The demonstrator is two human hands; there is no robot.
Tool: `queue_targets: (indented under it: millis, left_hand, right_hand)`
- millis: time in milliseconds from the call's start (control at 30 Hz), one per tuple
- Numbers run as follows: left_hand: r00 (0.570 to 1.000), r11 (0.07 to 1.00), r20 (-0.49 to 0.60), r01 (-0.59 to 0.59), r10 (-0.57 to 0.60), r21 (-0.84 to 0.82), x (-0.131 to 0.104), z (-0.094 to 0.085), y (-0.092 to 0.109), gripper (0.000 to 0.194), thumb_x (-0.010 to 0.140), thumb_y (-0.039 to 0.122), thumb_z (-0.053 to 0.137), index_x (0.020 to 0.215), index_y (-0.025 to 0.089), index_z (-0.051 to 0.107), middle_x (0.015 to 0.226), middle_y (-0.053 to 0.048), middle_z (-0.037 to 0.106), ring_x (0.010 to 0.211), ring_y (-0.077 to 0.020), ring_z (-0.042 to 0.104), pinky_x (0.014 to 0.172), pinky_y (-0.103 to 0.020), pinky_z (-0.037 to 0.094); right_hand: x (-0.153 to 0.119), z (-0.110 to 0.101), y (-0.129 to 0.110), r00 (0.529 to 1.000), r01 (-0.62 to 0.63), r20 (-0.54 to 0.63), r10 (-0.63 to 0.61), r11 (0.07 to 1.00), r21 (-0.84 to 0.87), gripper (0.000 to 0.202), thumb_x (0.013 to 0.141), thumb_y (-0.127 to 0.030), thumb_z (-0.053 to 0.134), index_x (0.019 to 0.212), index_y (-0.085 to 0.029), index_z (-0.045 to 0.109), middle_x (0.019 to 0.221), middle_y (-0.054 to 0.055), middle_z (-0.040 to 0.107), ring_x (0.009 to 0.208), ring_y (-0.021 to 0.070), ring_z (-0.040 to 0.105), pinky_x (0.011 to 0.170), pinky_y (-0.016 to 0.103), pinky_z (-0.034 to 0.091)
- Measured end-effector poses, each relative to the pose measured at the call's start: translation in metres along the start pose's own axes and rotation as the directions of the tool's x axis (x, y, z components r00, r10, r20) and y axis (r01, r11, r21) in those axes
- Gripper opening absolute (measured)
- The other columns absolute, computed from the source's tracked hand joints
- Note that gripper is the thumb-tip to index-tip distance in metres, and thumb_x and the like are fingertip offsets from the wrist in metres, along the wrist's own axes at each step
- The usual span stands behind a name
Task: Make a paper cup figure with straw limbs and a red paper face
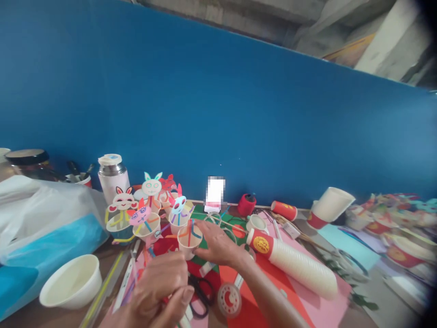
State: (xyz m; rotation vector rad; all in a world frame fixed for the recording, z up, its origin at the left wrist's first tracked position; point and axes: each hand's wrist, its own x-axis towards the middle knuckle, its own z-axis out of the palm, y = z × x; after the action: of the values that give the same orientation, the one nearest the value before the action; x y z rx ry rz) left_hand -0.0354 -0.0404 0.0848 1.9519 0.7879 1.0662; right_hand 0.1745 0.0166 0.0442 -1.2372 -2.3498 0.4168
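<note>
Right hand [218, 246] reaching forward, fingers spread and resting against a small white paper cup with coloured strips [190, 241] on the cluttered bench [44, 314]. Left hand [160, 284] nearer, fingers curled closed, contents unclear; black-handled scissors [201, 294] just beside.

We find cup figures [150, 214] crowding eleven o'clock, a cup stack [297, 262] blocking three; only the white bowl [71, 281] occupies nine o'clock.

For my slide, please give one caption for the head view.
Right hand touches a decorated paper cup among bunny cups, left hand near scissors.
</note>
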Motion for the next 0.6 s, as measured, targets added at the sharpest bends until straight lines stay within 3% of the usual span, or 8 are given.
queue_targets:
  millis: [100, 133, 200, 267, 400, 500, 600]
  left_hand:
    - [0.961, 0.961, 0.120, -0.261, 0.250, 0.091, 0.008, 0.020, -0.008, 0.036, 0.086, 0.023, 0.041, 0.050, 0.022, 0.040, 0.049, 0.000, 0.044, 0.050, -0.0156, 0.043, 0.051, -0.030, 0.030]
    - [0.956, 0.956, 0.130, -0.277, 0.264, 0.094, 0.009, 0.027, -0.012, 0.037, 0.087, 0.021, 0.039, 0.051, 0.021, 0.034, 0.048, 0.001, 0.041, 0.048, -0.0144, 0.041, 0.050, -0.029, 0.028]
    - [0.968, 0.976, 0.181, -0.192, 0.171, 0.105, 0.010, 0.041, -0.024, 0.038, 0.089, 0.023, 0.037, 0.053, 0.020, 0.024, 0.049, 0.002, 0.036, 0.049, -0.0132, 0.038, 0.050, -0.028, 0.026]
    - [0.972, 0.993, 0.230, -0.074, 0.051, 0.089, 0.009, 0.053, -0.042, 0.039, 0.090, 0.029, 0.034, 0.055, 0.020, 0.021, 0.050, 0.003, 0.031, 0.048, -0.0123, 0.035, 0.050, -0.027, 0.025]
    - [0.964, 0.997, 0.260, 0.046, -0.060, 0.059, 0.004, 0.067, -0.074, 0.040, 0.092, 0.037, 0.033, 0.056, 0.020, 0.027, 0.055, 0.003, 0.036, 0.053, -0.0126, 0.038, 0.052, -0.026, 0.028]
    - [0.967, 0.997, 0.256, -0.015, -0.006, 0.078, 0.002, 0.070, -0.080, 0.039, 0.091, 0.035, 0.037, 0.057, 0.019, 0.042, 0.058, 0.000, 0.046, 0.059, -0.0140, 0.045, 0.056, -0.025, 0.033]
    - [0.954, 0.994, 0.298, -0.060, 0.029, 0.095, 0.005, 0.069, -0.079, 0.034, 0.091, 0.031, 0.039, 0.065, 0.017, 0.056, 0.065, -0.003, 0.055, 0.066, -0.0154, 0.050, 0.063, -0.025, 0.038]
  right_hand:
    - [-0.004, -0.025, 0.011, 1.000, -0.019, 0.012, 0.019, 1.000, -0.010, 0.079, 0.068, -0.037, 0.071, 0.138, -0.021, 0.036, 0.138, 0.009, 0.045, 0.124, 0.0245, 0.044, 0.101, 0.036, 0.037]
    - [-0.007, -0.035, 0.018, 0.995, -0.101, -0.007, 0.100, 0.993, -0.066, 0.065, 0.074, -0.036, 0.066, 0.133, -0.024, 0.042, 0.133, 0.006, 0.051, 0.119, 0.0216, 0.049, 0.097, 0.033, 0.040]
    - [-0.013, -0.054, 0.036, 0.925, -0.374, -0.067, 0.373, 0.871, -0.318, 0.030, 0.086, -0.031, 0.052, 0.115, -0.029, 0.058, 0.116, 0.000, 0.064, 0.104, 0.0160, 0.060, 0.086, 0.026, 0.045]
    - [-0.019, -0.063, 0.055, 0.864, -0.489, -0.111, 0.490, 0.769, -0.411, 0.026, 0.090, -0.022, 0.043, 0.098, -0.022, 0.067, 0.100, 0.006, 0.070, 0.093, 0.0209, 0.065, 0.080, 0.031, 0.046]
    - [-0.023, -0.053, 0.083, 0.761, -0.599, -0.137, 0.634, 0.605, -0.524, 0.023, 0.082, -0.009, 0.049, 0.080, -0.013, 0.071, 0.085, 0.018, 0.071, 0.086, 0.0305, 0.067, 0.073, 0.038, 0.047]
    - [-0.020, -0.038, 0.092, 0.718, -0.610, -0.124, 0.685, 0.533, -0.586, 0.024, 0.084, -0.005, 0.047, 0.084, -0.008, 0.070, 0.088, 0.022, 0.070, 0.090, 0.0314, 0.066, 0.076, 0.041, 0.046]
    - [-0.018, -0.031, 0.097, 0.683, -0.601, -0.095, 0.724, 0.483, -0.637, 0.017, 0.090, -0.015, 0.050, 0.093, -0.009, 0.066, 0.094, 0.014, 0.068, 0.093, 0.0248, 0.064, 0.085, 0.043, 0.045]
